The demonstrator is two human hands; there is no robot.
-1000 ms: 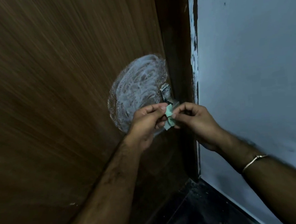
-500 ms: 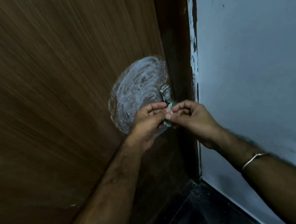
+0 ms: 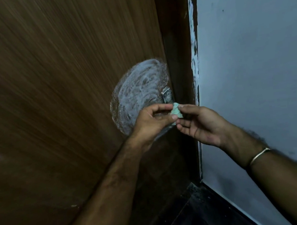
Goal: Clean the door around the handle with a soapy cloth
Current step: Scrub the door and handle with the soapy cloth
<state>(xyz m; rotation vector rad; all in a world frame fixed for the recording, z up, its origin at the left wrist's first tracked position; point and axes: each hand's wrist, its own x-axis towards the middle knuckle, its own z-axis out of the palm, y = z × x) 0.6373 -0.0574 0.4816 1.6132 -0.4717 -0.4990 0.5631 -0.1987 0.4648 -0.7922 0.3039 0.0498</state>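
A single head-worn camera looks forward and down, close to the door (image 3: 51, 104) and the hands (image 3: 178, 120).

Pale blue wall (image 3: 258, 64) meets dark floor (image 3: 200, 216).

Brown wood-grain door (image 3: 49, 86) is carrying a round white soap smear (image 3: 140, 91) beside the metal handle (image 3: 167, 94) — the pale green cloth (image 3: 176, 111), crumpled, is sitting just below it.

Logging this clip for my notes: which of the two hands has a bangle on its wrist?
The right hand: a thin metal bangle circles its wrist. The left hand has a bare wrist. Both pinch the green cloth.
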